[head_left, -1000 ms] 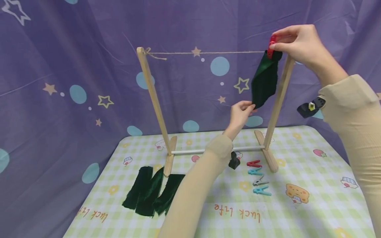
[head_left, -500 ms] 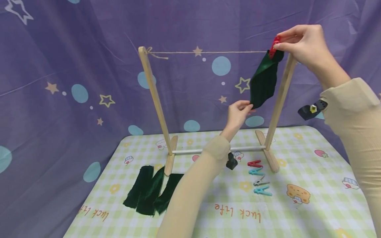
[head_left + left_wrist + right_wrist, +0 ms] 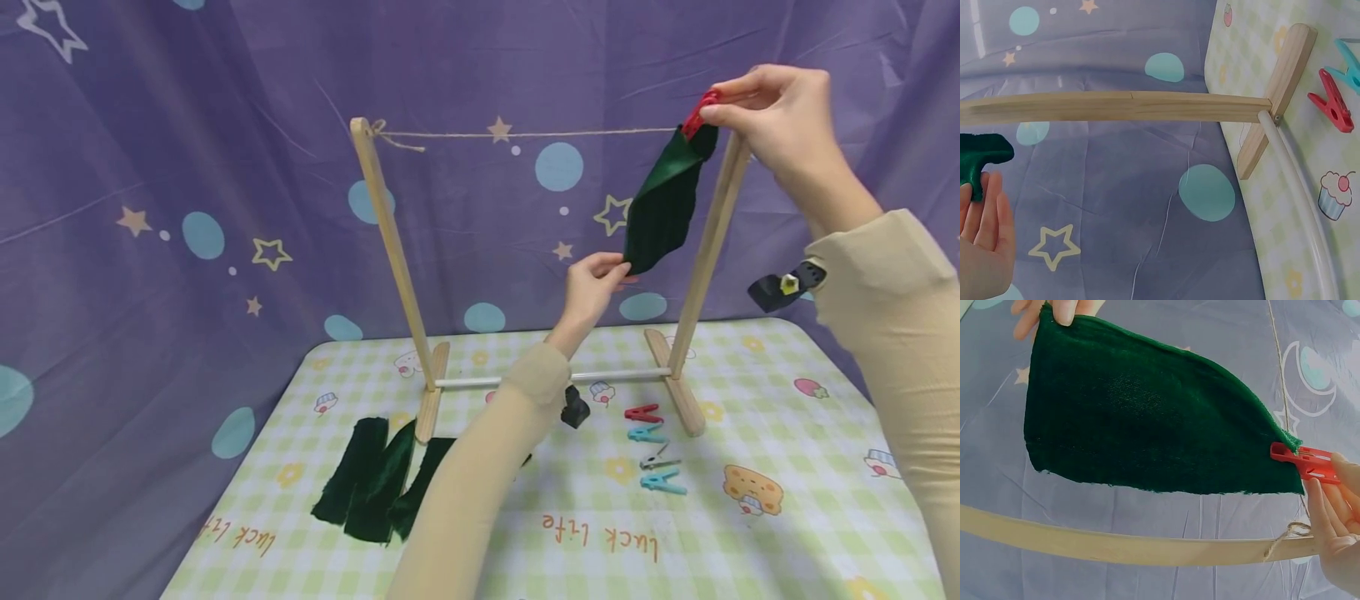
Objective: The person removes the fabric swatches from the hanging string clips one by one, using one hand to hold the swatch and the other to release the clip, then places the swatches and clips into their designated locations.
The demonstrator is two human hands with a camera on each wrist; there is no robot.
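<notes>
A dark green velvety cloth (image 3: 663, 200) hangs over the right end of the twine line (image 3: 525, 134). At its top edge a red clothespin (image 3: 701, 114) clasps cloth and line, tilted to the right. My right hand (image 3: 787, 125) pinches the clothespin's handles between thumb and fingers, as the right wrist view also shows. Lower down, my left hand (image 3: 592, 287) pinches the cloth's bottom left corner and draws it leftward. In the left wrist view only a folded bit of the cloth (image 3: 982, 153) shows above the fingers.
The wooden rack's left post (image 3: 393, 258) and right post (image 3: 708, 258) stand on feet joined by a white rod (image 3: 622, 376). Several green cloths (image 3: 367, 479) lie at the table's left, partly behind my left sleeve. A red clothespin (image 3: 643, 413) lies above blue and grey ones (image 3: 663, 482).
The red clothespin has tilted further to the right with my right hand. My left hand has shifted slightly left, pulling the cloth's lower corner along.
</notes>
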